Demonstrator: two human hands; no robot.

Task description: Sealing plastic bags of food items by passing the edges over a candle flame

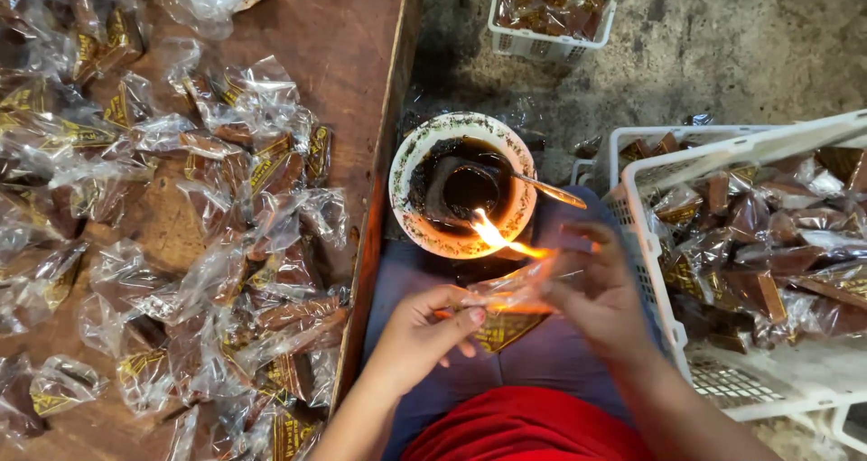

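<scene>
A brown wooden tabletop point(334, 37) occupies the left, beside a rough grey concrete floor point(722, 55) under dim light.

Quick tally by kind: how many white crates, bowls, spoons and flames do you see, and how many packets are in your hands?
White crates: 3, one only partly in view
Bowl: 1
Spoon: 1
Flame: 1
Packet held by left hand and right hand: 1
Total: 7

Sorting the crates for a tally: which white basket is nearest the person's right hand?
The large white basket beside the right hand, full of wrapped packets; the other basket sits far off on the floor.
</scene>
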